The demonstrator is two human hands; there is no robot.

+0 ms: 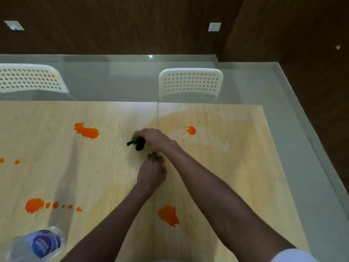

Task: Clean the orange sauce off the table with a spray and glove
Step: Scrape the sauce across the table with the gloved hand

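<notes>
The pale wooden bench [217,167] in front of you is made of two boards meeting at one seam, with two white perforated plastic chairs [190,83] tucked in on its far side. A damp, darker sheen spreads over the right board. I count four large splashes of orange sauce [86,131]: far left, near left, near centre and a small round one far right, with trails of smaller drops and fine specks around them. One clear plastic spray bottle with a blue label [44,242] lies at the near left corner. Your right hand [154,138] presses down near the seam, its fingers [140,131] curled over the one green and black glove [137,143], which sticks out under them to the left. Your left hand [151,173] rests just behind it, fingers loosely bent, holding nothing.
</notes>
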